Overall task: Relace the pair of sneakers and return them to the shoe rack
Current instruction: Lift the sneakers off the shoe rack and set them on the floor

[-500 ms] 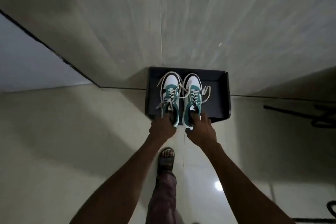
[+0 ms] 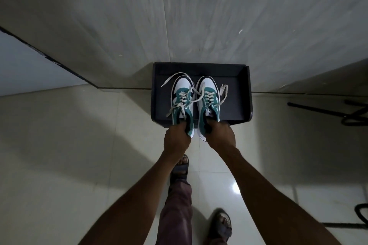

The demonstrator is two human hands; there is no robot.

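Note:
Two teal-and-white sneakers sit side by side, toes pointing to the wall, on the top of a dark shoe rack (image 2: 237, 103). My left hand (image 2: 176, 139) grips the heel of the left sneaker (image 2: 182, 101). My right hand (image 2: 220, 135) grips the heel of the right sneaker (image 2: 208, 97), with fingers tucked into its opening. Both heels stick out past the rack's front edge. The white laces hang loose and untied, and cross between the two shoes.
The rack stands against a grey wall on a glossy tiled floor. My sandalled feet (image 2: 180, 167) are just below the hands. A black metal frame (image 2: 326, 111) lies on the floor at the right. A black cable (image 2: 362, 215) curls at the right edge.
The view has come closer to the rack. My right foot has stepped forward into view. Both hands keep hold of the heels.

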